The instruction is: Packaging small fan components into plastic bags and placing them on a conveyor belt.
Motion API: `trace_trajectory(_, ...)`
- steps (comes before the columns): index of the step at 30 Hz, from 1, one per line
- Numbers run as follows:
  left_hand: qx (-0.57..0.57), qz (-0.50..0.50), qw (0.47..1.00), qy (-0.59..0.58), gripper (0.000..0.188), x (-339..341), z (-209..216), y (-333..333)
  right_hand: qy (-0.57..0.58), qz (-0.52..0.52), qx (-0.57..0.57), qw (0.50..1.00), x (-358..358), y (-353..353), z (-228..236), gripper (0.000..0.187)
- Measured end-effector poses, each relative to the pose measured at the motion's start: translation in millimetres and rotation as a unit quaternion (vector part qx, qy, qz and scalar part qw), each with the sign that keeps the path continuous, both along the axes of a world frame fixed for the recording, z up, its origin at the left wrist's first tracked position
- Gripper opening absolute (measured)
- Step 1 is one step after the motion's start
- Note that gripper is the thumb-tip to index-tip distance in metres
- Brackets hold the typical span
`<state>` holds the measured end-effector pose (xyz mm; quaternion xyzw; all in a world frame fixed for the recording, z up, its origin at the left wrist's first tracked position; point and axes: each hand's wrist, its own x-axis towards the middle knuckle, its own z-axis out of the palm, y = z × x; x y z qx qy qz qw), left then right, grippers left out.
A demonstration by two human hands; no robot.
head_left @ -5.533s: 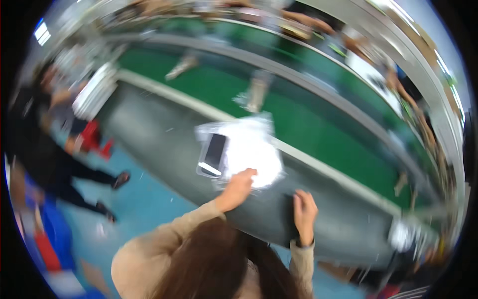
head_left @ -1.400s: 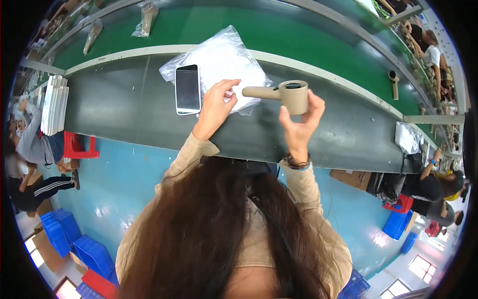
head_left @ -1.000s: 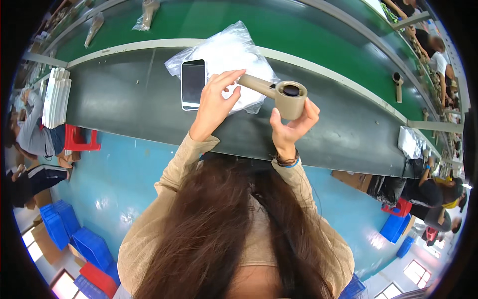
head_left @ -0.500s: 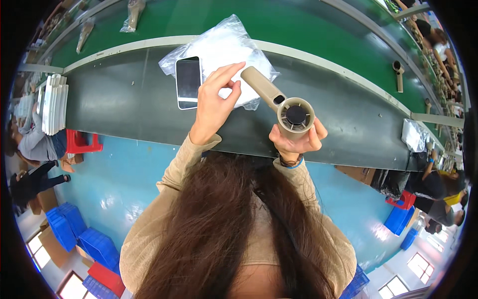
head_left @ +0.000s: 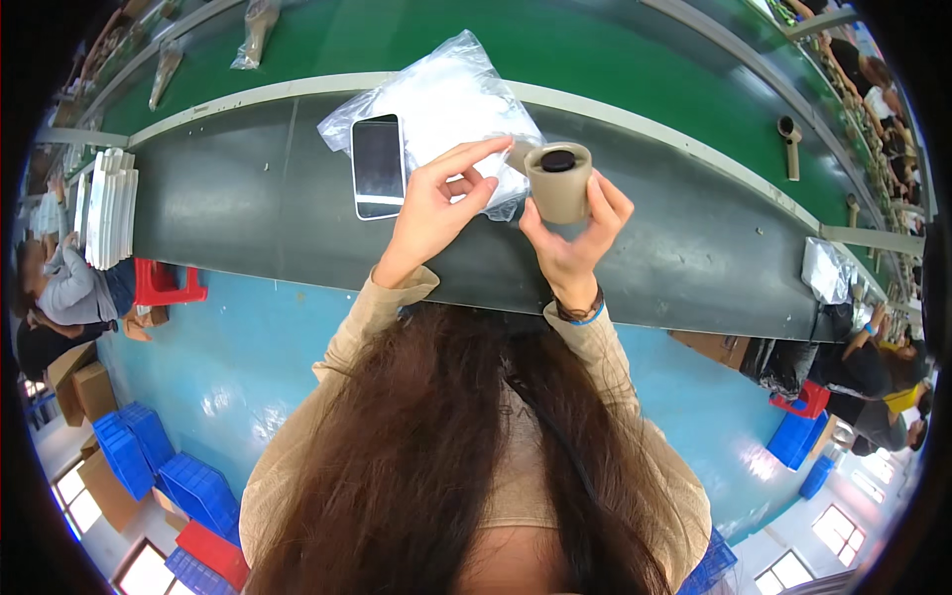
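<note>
My right hand (head_left: 578, 230) grips a beige handheld fan (head_left: 560, 188) by its round head, with the thumb on one side and the fingers on the other. A black disc sits in the top of the head, and the handle points away to the left, mostly hidden behind it. My left hand (head_left: 441, 203) is beside the handle, index finger stretched toward it and thumb apart; nothing shows between them. Whether the index fingertip touches the handle, I cannot tell. Beneath lies a stack of clear plastic bags (head_left: 436, 99), and a white-framed phone-like device (head_left: 378, 164) rests on its left part.
A dark worktop (head_left: 684, 228) runs along a green conveyor belt (head_left: 595, 50). On the belt are bagged fans (head_left: 260, 30) at left and an unbagged fan (head_left: 790, 149) at right. White flat pieces (head_left: 111, 208) are stacked at the left end; a plastic-wrapped bundle (head_left: 825, 270) lies at right.
The fan has turned in my right hand: its head tipped upright and moved away from me, its handle swinging behind. My left hand has shifted slightly right, its thumb and index finger still apart.
</note>
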<state>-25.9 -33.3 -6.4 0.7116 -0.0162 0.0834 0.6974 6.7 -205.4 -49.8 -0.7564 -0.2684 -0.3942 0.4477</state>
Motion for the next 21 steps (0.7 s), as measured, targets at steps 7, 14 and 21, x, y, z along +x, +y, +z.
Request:
trace_trajectory(7,-0.051,-0.009,0.999,-0.015,0.043,10,-1,-2,-0.007,0.061,-0.038,0.997,4,11,16,0.072)
trace_trajectory(14,0.074,0.055,0.993,-0.074,0.038,21,25,14,0.123,0.152,-0.209,0.958,34,17,61,0.068)
trace_trajectory(21,0.304,0.121,0.937,-0.125,0.039,35,41,30,0.107,0.259,-0.315,0.907,61,36,98,0.065)
